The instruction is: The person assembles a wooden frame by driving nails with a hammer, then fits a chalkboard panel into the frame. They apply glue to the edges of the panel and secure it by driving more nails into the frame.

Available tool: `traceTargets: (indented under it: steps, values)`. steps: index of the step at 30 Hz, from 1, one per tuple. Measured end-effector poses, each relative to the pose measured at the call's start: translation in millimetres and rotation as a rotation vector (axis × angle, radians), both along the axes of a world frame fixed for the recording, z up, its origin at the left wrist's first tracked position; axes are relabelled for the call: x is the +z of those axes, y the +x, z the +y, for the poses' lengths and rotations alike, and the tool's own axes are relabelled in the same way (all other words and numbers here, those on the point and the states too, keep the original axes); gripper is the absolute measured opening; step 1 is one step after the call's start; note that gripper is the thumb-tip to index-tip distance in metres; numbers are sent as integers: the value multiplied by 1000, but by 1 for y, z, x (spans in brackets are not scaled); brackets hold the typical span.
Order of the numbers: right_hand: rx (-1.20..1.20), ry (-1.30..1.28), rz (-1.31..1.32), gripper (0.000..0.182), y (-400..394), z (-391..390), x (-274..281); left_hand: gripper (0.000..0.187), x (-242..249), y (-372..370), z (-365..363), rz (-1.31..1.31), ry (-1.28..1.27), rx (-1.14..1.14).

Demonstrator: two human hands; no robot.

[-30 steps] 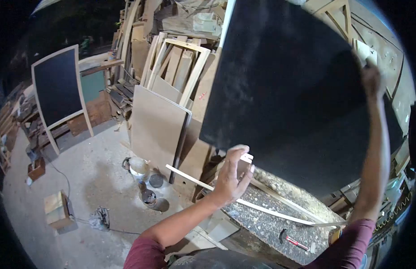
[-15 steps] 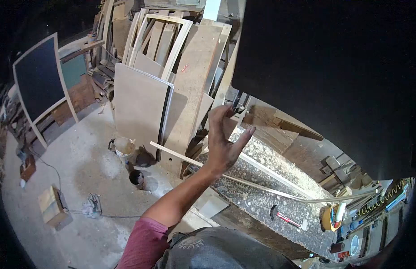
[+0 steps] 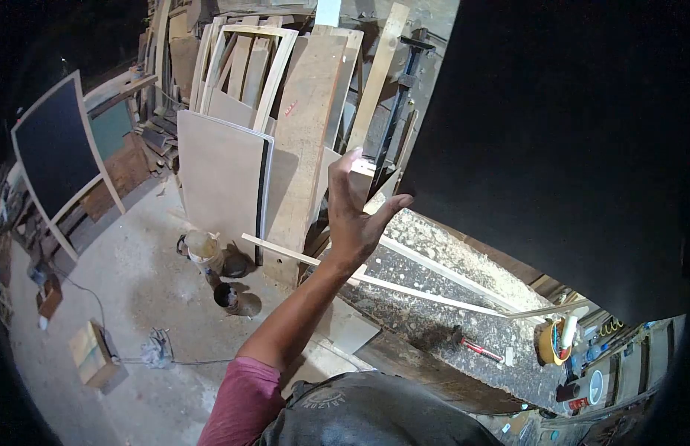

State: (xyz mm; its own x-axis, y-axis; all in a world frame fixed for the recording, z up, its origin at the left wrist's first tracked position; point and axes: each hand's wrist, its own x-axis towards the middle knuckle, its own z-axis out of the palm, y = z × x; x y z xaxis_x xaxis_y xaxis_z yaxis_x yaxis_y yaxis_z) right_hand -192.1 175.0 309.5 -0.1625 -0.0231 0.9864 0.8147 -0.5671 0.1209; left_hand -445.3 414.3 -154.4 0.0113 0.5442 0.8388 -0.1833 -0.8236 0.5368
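My left hand [image 3: 360, 215] is raised over the near end of a speckled workbench [image 3: 449, 297]. Its fingers are curled, with the thumb held apart and nothing between them. A large dark panel [image 3: 560, 141] fills the upper right of the view, a short way from my thumb. Thin wooden strips [image 3: 426, 296] lie across the bench behind my wrist, near scattered wood shavings [image 3: 464, 253]. My right hand does not show, and whether it touches the panel cannot be seen.
Boards [image 3: 308, 111] and a pale panel [image 3: 222, 171] lean at the back. On the floor stand a bucket [image 3: 203, 249], a dark pot [image 3: 227, 296] and a wooden block [image 3: 92, 355]. A red-handled tool [image 3: 482, 351] and a yellow container [image 3: 553, 342] rest on the bench.
The view has shifted. The dark panel's lower left edge has swung right and down, uncovering a long clamp and boards behind it. My left hand sits slightly further left and higher, still open.
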Motion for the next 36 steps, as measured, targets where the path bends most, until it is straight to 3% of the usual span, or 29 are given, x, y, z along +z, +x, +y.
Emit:
traceTargets:
  steps: [8,11,14,27,32,36]
  values:
    - [-23,2,16,58,3,-18,-3,71,-9,-4,-2,-42,-5,-111]
    - [-36,3,22,58,6,-23,-3,65,-10,-10,-6,-6,37,-37]
    - [-53,3,29,58,7,-29,-3,60,-16,-11,-6,-45,-23,-100]
    - [-110,3,43,59,14,-53,-3,53,-9,-15,-12,-27,-11,-51]
    - [-137,10,48,59,17,-63,-3,49,-14,-16,-11,-73,-79,-100]
    - [-154,14,47,59,17,-71,-3,49,-28,-11,-7,-165,-160,-271]
